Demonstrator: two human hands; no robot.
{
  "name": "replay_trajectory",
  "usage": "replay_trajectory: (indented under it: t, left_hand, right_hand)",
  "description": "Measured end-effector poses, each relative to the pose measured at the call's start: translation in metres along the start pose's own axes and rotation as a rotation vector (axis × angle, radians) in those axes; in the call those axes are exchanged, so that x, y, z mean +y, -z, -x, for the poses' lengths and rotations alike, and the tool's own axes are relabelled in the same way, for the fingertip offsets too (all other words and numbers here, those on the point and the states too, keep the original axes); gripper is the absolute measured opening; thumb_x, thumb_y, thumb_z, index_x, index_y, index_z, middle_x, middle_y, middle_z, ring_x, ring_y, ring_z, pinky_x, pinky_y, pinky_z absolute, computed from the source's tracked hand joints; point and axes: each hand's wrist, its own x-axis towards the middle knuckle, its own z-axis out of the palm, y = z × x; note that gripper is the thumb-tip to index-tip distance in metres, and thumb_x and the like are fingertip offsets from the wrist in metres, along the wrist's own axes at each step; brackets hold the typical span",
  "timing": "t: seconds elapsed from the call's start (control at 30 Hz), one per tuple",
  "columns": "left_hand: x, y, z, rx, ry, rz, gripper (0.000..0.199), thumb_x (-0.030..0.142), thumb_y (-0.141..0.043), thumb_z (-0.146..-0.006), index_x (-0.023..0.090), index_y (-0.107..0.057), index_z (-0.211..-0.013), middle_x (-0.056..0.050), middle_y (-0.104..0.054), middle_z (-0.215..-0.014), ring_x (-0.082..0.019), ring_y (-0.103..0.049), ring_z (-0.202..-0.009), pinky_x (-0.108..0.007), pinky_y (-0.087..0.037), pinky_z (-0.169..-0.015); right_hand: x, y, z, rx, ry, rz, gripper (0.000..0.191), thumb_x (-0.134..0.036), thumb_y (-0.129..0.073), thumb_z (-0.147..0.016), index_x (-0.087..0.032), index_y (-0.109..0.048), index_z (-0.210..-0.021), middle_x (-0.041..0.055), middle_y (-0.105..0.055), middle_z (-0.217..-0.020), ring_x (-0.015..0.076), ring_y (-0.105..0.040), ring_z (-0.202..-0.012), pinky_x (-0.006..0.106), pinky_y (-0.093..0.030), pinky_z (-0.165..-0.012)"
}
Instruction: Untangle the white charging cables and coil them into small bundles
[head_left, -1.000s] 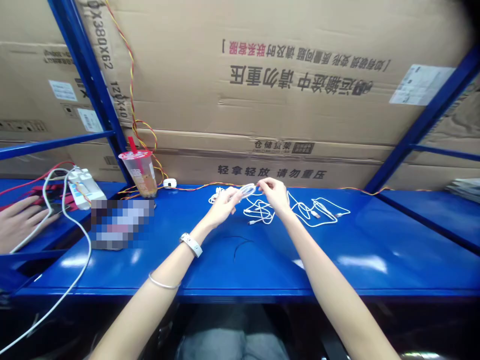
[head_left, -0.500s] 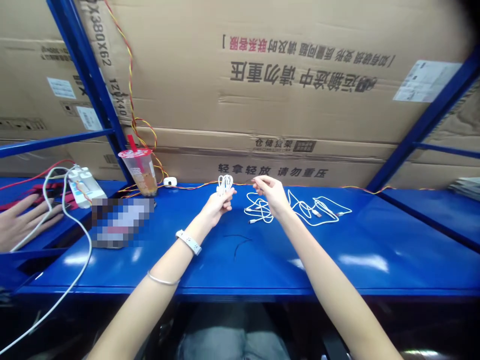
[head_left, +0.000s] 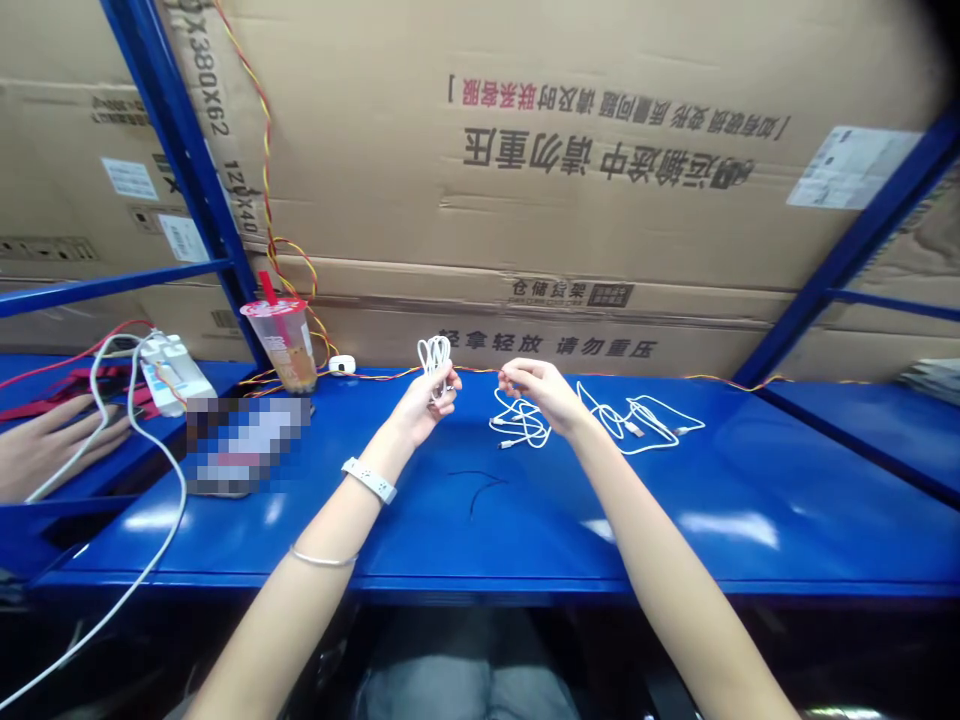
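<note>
On the blue steel shelf [head_left: 675,520], my left hand [head_left: 424,412] curls around a small coil of thin white cable [head_left: 434,365], which stands up above my fingers. My right hand [head_left: 544,390] is just beside a loose tangle of white cable [head_left: 521,425] lying on the shelf, thumb and fingertips pressed together; I cannot tell whether they pinch anything. At far left lies a co-worker's hand [head_left: 52,440].

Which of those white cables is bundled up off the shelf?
The looped white cable held up in the left hand; the tangled white cable and the looser white cable both lie on the blue shelf.
</note>
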Motion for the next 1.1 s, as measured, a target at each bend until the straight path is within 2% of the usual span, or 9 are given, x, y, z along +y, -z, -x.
replay_trajectory:
  t: [0.1, 0.2, 0.43, 0.53, 0.67, 0.73, 0.83, 0.93, 1.1]
  left_hand:
    - [0.002, 0.003, -0.001, 0.016, -0.014, -0.104, 0.026, 0.033, -0.070, -0.072, 0.013, -0.053, -0.066, 0.003, -0.053, -0.059, 0.000, -0.029, -0.036, -0.016, -0.021, -0.036]
    - [0.007, 0.006, -0.001, 0.090, -0.070, -0.320, 0.024, 0.032, -0.070, -0.069, 0.013, -0.056, -0.066, 0.001, -0.056, -0.057, -0.001, -0.032, -0.036, -0.018, -0.022, -0.038]
    - [0.015, 0.004, 0.006, 0.230, -0.360, -1.171, 0.018, 0.029, -0.061, -0.073, 0.016, -0.064, -0.061, -0.002, -0.060, -0.053, -0.012, -0.051, -0.051, -0.023, -0.034, -0.051]
    - [0.013, 0.003, 0.006, 0.265, -0.400, -1.303, 0.017, 0.030, -0.058, -0.074, 0.017, -0.069, -0.069, -0.002, -0.063, -0.057, -0.014, -0.052, -0.055, -0.023, -0.033, -0.052]
    - [0.013, 0.003, 0.005, 0.297, -0.378, -1.313, 0.019, 0.031, -0.058, -0.074, 0.017, -0.070, -0.072, -0.002, -0.062, -0.058, -0.015, -0.054, -0.057, -0.023, -0.034, -0.054]
    - [0.017, 0.006, 0.005, 0.246, -0.326, -1.284, 0.019, 0.032, -0.059, -0.073, 0.017, -0.068, -0.069, -0.002, -0.062, -0.057, -0.014, -0.054, -0.055, -0.023, -0.035, -0.055]
    - [0.027, 0.010, 0.009, 0.057, -0.193, -1.192, 0.020, 0.035, -0.063, -0.071, 0.016, -0.066, -0.064, -0.002, -0.061, -0.057, -0.012, -0.050, -0.051, -0.023, -0.036, -0.053]
    - [0.038, 0.015, 0.014, -0.104, -0.043, -1.093, 0.022, 0.037, -0.067, -0.068, 0.016, -0.065, -0.063, -0.001, -0.059, -0.057, -0.010, -0.042, -0.047, -0.023, -0.030, -0.047]
    - [0.043, 0.019, 0.021, -0.306, 0.108, -1.170, 0.028, 0.038, -0.073, -0.064, 0.018, -0.058, -0.050, 0.001, -0.050, -0.047, -0.010, -0.037, -0.042, -0.024, -0.022, -0.042]
  right_hand:
    - [-0.005, 0.001, 0.003, -0.051, 0.037, 0.050, 0.028, -0.043, -0.061, -0.078, -0.016, -0.061, -0.073, 0.0021, -0.059, -0.072, 0.0115, -0.050, -0.065, 0.025, -0.041, -0.064]
    - [-0.006, 0.003, 0.004, -0.065, 0.054, 0.151, 0.031, -0.046, -0.061, -0.078, -0.016, -0.061, -0.071, 0.0017, -0.057, -0.068, 0.0126, -0.050, -0.065, 0.026, -0.040, -0.064]
    - [0.008, 0.007, -0.001, -0.019, 0.049, 0.362, 0.027, -0.041, -0.062, -0.076, -0.016, -0.062, -0.067, 0.0029, -0.061, -0.067, 0.0152, -0.054, -0.065, 0.028, -0.041, -0.062]
    - [0.014, 0.005, -0.004, 0.026, 0.066, 0.445, 0.025, -0.038, -0.060, -0.076, -0.015, -0.063, -0.065, 0.0031, -0.062, -0.065, 0.0153, -0.054, -0.062, 0.027, -0.041, -0.059]
    - [0.014, 0.005, -0.004, 0.036, 0.095, 0.508, 0.024, -0.036, -0.059, -0.077, -0.016, -0.063, -0.065, 0.0033, -0.063, -0.066, 0.0150, -0.054, -0.062, 0.027, -0.040, -0.059]
    - [0.010, 0.008, -0.002, -0.029, 0.090, 0.514, 0.024, -0.036, -0.059, -0.077, -0.016, -0.063, -0.065, 0.0034, -0.063, -0.067, 0.0150, -0.054, -0.063, 0.027, -0.040, -0.059]
    - [0.003, 0.013, 0.001, -0.226, 0.044, 0.480, 0.026, -0.039, -0.060, -0.078, -0.015, -0.062, -0.067, 0.0031, -0.062, -0.069, 0.0148, -0.055, -0.064, 0.026, -0.041, -0.060]
    - [-0.002, 0.017, 0.006, -0.387, 0.015, 0.451, 0.028, -0.041, -0.061, -0.078, -0.015, -0.062, -0.068, 0.0024, -0.061, -0.069, 0.0142, -0.054, -0.065, 0.026, -0.041, -0.060]
    - [-0.001, 0.015, 0.022, -0.575, -0.095, 0.454, 0.025, -0.040, -0.060, -0.080, -0.016, -0.066, -0.073, 0.0028, -0.064, -0.072, 0.0138, -0.057, -0.066, 0.025, -0.042, -0.061]
